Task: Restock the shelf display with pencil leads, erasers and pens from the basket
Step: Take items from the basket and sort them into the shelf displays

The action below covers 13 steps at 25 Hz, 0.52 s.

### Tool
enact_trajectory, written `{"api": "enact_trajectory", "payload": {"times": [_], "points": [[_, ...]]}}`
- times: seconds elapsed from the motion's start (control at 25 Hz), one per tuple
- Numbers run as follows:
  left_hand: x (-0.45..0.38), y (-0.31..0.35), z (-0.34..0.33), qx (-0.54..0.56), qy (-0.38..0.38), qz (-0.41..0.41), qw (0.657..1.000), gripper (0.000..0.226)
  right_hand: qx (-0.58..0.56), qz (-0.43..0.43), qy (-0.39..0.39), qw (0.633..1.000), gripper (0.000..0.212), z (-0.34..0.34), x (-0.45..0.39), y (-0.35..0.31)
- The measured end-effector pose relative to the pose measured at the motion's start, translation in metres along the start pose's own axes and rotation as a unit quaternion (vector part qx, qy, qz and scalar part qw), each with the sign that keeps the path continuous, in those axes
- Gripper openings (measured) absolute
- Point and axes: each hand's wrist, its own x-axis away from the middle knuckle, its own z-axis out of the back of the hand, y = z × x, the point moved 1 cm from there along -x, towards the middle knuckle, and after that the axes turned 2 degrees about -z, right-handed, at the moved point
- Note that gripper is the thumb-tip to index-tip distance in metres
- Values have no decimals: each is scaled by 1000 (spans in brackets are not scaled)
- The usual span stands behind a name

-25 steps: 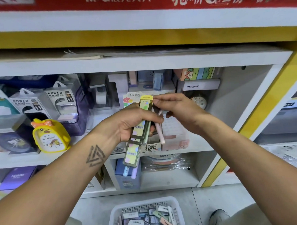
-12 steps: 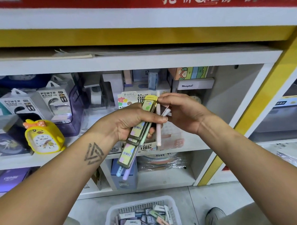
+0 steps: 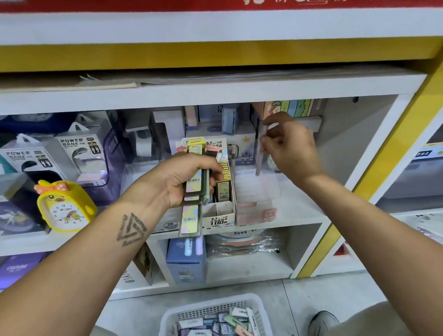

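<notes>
My left hand point(image 3: 183, 181) grips a bundle of pencil lead cases and pens point(image 3: 193, 194) upright in front of the middle shelf. Behind it stands a small open display box of lead cases point(image 3: 223, 208) marked 0.7 HB. My right hand point(image 3: 290, 149) is up and to the right, pinching one slim pale pen point(image 3: 260, 153) that hangs upright over a clear plastic holder point(image 3: 257, 191) beside that box. A white basket point(image 3: 171, 320) holding several erasers stands on the floor below.
A yellow duck alarm clock point(image 3: 64, 205) and power bank boxes point(image 3: 80, 158) fill the shelf's left part. The white shelf divider point(image 3: 368, 176) and a yellow post point(image 3: 401, 134) stand to the right. A blue box point(image 3: 185, 266) sits on the lower shelf. A shoe point(image 3: 323, 323) is by the basket.
My right hand pulled one pale pen out of the bundle and carried it up and right to the clear holder. My left hand stayed in place with the bundle.
</notes>
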Motion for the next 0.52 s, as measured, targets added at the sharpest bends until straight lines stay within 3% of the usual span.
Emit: {"api": "enact_trajectory", "payload": {"times": [0.16, 0.36, 0.52], "points": [[-7, -2, -1, 17, 35, -9, 999, 13, -2, 63, -31, 998, 10, -19, 3, 3], [-8, -2, 1, 40, 62, -27, 997, 14, -17, 68, -70, 995, 9, -36, 2, 8], [-5, -1, 3, 66, 74, -29, 995, 14, 43, 96, -94, 990, 4, -43, 4, 11]]}}
